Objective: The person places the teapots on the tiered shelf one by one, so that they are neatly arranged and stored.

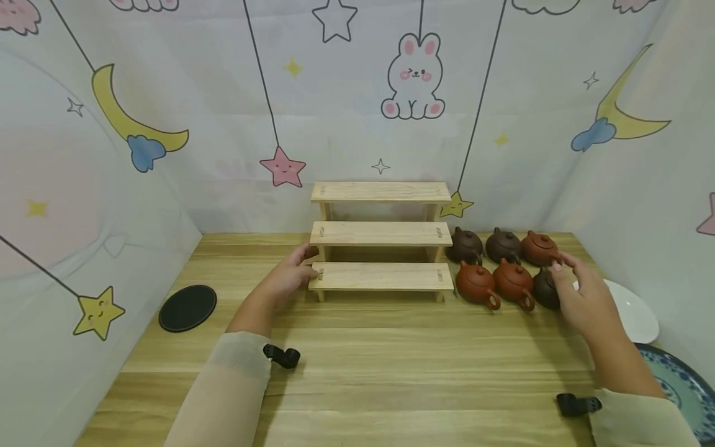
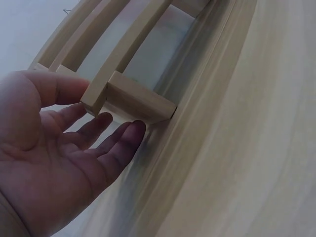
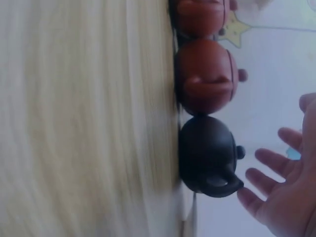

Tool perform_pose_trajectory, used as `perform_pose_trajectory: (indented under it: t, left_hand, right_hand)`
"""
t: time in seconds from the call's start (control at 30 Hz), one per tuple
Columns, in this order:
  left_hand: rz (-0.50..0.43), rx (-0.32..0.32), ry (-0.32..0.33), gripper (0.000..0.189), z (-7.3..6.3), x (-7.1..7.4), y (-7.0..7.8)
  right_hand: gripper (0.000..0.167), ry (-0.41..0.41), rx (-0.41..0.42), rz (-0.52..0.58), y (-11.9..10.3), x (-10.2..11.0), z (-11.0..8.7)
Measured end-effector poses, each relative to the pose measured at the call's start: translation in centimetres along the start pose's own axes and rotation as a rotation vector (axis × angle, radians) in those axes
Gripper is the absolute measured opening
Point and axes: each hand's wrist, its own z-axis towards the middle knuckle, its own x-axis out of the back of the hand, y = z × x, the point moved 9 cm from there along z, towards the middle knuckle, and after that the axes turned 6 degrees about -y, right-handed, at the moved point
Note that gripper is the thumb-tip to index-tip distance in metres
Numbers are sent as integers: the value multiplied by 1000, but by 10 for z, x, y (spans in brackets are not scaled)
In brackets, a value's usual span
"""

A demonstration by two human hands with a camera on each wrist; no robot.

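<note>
My left hand (image 1: 286, 277) is at the left end of a three-step wooden display stand (image 1: 381, 275). In the left wrist view its loosely bent fingers (image 2: 129, 139) reach round the end of the lowest step, one digit right at the plank's corner, without gripping it. My right hand (image 1: 589, 298) hovers over the right side of a group of small teapots, its fingers spread. Nearest to it is a dark teapot (image 3: 207, 155), with the fingertips close to its handle. A reddish-brown teapot (image 3: 205, 74) stands beside that one.
Another reddish-brown teapot (image 1: 539, 248) and dark teapots (image 1: 503, 246) form the back row, right of the stand. A white plate (image 1: 631, 310) and a blue-patterned plate (image 1: 673, 388) lie at far right. A black round mat (image 1: 187, 308) lies at left. Printed cloth hangs round the table.
</note>
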Motion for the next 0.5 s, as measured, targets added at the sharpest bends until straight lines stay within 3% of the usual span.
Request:
perform_pose_trajectory:
  t: [0.5]
  left_hand:
    - [-25, 3, -49, 74, 1, -3, -6]
  right_hand:
    - [86, -88, -46, -92, 22, -9, 5]
